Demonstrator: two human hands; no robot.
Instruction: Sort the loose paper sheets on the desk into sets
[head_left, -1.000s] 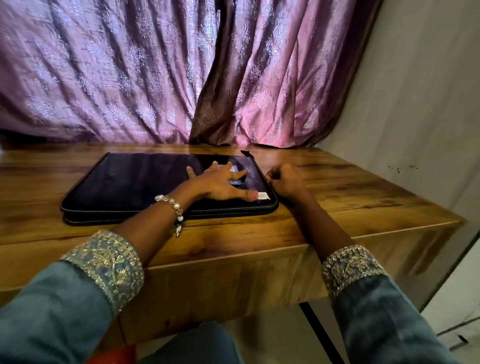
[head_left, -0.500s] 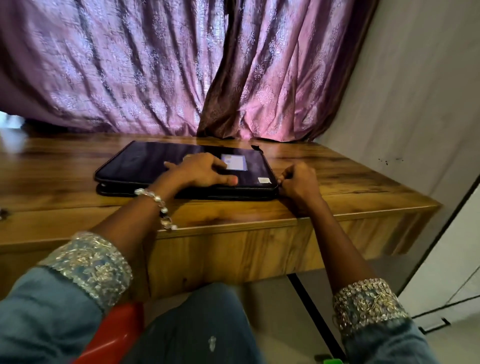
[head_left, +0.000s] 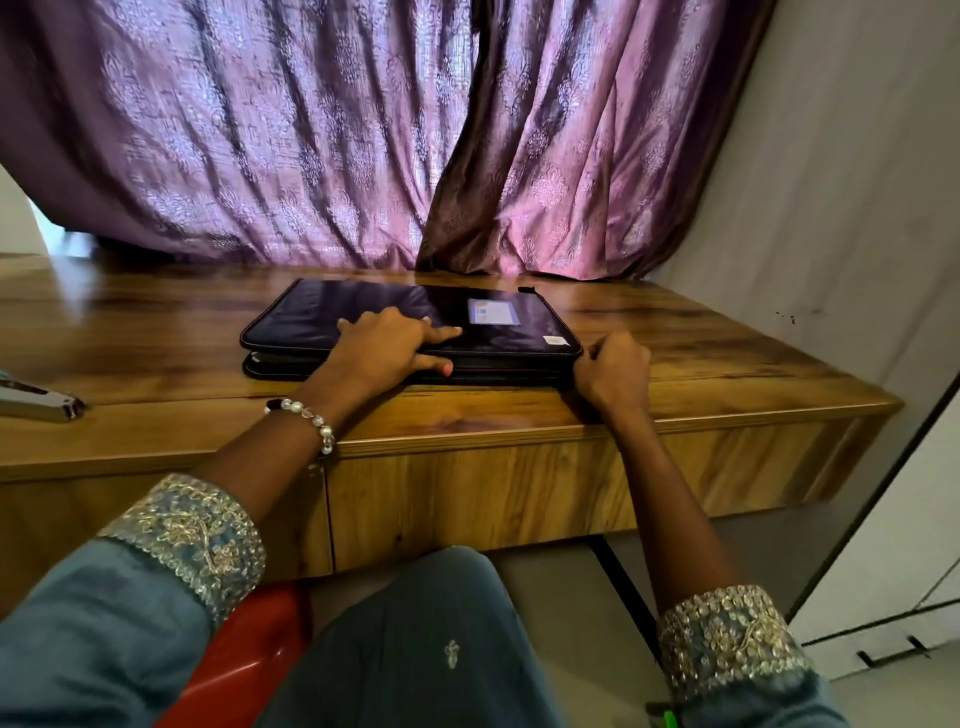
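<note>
A dark zipped document folder (head_left: 363, 306) lies flat on the wooden desk (head_left: 156, 332), with a pale label (head_left: 492, 313) on its cover. No loose paper sheets are in sight. My left hand (head_left: 387, 340) rests flat on the cover near the front edge, fingers straight and thumb over the folder's side. My right hand (head_left: 613, 371) is curled tight against the folder's front right corner, where the zip runs. What its fingertips pinch is hidden.
A metal stapler (head_left: 41, 402) lies at the desk's left edge. Purple curtains (head_left: 363, 145) hang right behind the desk and a grey wall (head_left: 831, 208) closes the right side. A red seat (head_left: 244, 649) is beneath me.
The view has pulled back and the stapler has come into sight. My left hand slid left across the cover, away from the label. My right hand stayed at the folder's corner.
</note>
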